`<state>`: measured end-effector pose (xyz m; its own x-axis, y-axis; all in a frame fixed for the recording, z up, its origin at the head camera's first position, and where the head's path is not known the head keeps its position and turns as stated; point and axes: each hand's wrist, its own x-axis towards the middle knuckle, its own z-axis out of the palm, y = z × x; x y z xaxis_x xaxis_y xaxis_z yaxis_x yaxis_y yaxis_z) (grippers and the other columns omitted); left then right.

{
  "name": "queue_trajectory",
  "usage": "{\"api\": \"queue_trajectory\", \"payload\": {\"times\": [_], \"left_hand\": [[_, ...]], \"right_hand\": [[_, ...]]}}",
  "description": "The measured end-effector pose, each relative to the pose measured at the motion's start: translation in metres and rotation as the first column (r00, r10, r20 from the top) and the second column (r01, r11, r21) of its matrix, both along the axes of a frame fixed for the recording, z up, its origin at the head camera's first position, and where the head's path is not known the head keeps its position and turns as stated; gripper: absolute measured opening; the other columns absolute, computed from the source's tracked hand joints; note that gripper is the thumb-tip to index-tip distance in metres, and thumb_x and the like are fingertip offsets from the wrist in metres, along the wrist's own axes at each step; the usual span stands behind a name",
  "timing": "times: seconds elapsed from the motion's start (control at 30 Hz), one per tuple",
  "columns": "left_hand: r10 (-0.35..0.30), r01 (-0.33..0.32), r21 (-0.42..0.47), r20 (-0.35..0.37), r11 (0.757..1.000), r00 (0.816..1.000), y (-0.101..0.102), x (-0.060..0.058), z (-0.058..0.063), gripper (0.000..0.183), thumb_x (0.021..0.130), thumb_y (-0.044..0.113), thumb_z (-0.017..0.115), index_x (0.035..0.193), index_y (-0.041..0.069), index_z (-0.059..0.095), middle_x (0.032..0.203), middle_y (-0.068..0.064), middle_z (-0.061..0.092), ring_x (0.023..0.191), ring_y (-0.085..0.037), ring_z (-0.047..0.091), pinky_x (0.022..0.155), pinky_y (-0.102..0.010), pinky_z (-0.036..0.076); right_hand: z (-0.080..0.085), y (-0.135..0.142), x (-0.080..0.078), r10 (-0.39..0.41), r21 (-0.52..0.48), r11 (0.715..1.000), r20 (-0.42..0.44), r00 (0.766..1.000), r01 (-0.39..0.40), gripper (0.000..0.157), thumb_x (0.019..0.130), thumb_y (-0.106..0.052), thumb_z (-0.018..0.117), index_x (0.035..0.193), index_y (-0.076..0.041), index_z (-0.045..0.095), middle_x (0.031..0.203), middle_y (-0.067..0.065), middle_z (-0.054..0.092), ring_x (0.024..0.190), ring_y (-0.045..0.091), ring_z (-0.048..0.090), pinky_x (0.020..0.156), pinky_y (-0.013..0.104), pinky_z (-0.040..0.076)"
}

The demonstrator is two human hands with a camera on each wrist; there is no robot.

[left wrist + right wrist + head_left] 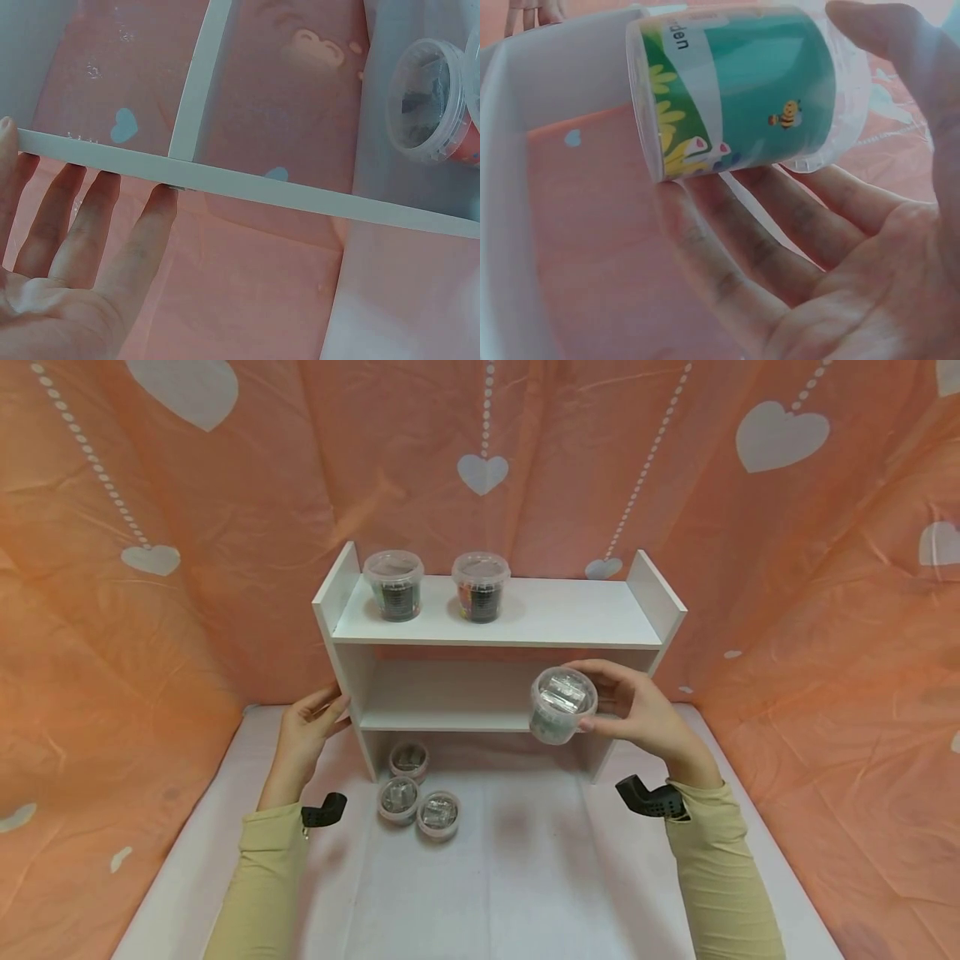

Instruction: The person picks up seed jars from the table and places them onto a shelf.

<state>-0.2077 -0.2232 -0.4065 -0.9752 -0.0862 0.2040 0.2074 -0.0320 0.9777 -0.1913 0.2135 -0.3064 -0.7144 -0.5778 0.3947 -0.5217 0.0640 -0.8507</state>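
Note:
My right hand (637, 714) grips a clear lidded plastic tub (553, 723) between thumb and fingers, in front of the middle board of a white shelf (495, 642). The right wrist view shows the tub's green label (769, 82) with a bee and flowers; there the tub lies sideways. Silvery packaging shows through its lid. At the shelf's left side panel, my left hand (306, 733) rests its fairly straight fingers against the outer face. In the left wrist view those fingers (90, 225) meet the panel's edge (247, 187), thumb tip at the far left.
On the top board stand two similar tubs, one at the left (395, 597) and one nearer the middle (480, 600). Three more tubs (438, 816) sit on the white tabletop (525, 877) by the shelf's lower left. An orange curtain (390, 460) with white hearts surrounds the table.

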Motion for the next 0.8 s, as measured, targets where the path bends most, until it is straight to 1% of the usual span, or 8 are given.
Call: {"api": "queue_trajectory", "payload": {"times": [0.17,0.33,0.6,0.8], "left_hand": [[0.004,-0.004,0.009,-0.004,1.000,1.000,0.000,0.000,0.000,0.054,0.093,0.016,0.064,0.137,-0.009,0.045,0.131,-0.007,0.055,0.106,-0.006,0.058,0.087,-0.031,0.053],[0.004,-0.004,0.013,-0.008,1.000,1.000,-0.001,0.001,0.000,0.053,0.093,0.015,0.063,0.137,-0.009,0.045,0.128,-0.004,0.056,0.105,-0.006,0.058,0.086,-0.031,0.053],[-0.005,0.005,-0.009,-0.006,1.000,1.000,-0.001,0.001,0.000,0.053,0.094,0.017,0.063,0.138,-0.007,0.045,0.137,-0.014,0.050,0.108,-0.008,0.057,0.088,-0.034,0.052],[-0.003,0.003,-0.030,0.006,1.000,1.000,-0.002,-0.001,-0.002,0.054,0.094,0.020,0.063,0.138,-0.005,0.046,0.137,-0.014,0.050,0.110,-0.008,0.057,0.088,-0.033,0.052]], "right_hand": [[0.009,0.000,-0.003,0.012,-0.027,1.000,0.023,1.000,-0.012,0.057,0.080,0.013,0.069,0.132,0.007,0.048,0.120,0.015,0.059,0.105,0.025,0.059,0.085,0.032,0.055],[0.017,0.001,-0.006,0.023,-0.049,0.999,0.021,1.000,-0.022,0.057,0.081,0.012,0.069,0.133,0.007,0.048,0.120,0.014,0.059,0.105,0.024,0.058,0.087,0.030,0.054],[0.024,0.001,-0.010,0.020,-0.049,0.999,0.017,1.000,-0.019,0.056,0.082,0.013,0.066,0.134,0.005,0.048,0.122,0.015,0.058,0.106,0.025,0.058,0.089,0.029,0.052],[0.030,0.002,-0.012,-0.012,-0.042,0.999,0.010,1.000,0.012,0.055,0.083,0.011,0.067,0.134,0.003,0.049,0.123,0.014,0.058,0.106,0.025,0.059,0.088,0.027,0.052]]}}
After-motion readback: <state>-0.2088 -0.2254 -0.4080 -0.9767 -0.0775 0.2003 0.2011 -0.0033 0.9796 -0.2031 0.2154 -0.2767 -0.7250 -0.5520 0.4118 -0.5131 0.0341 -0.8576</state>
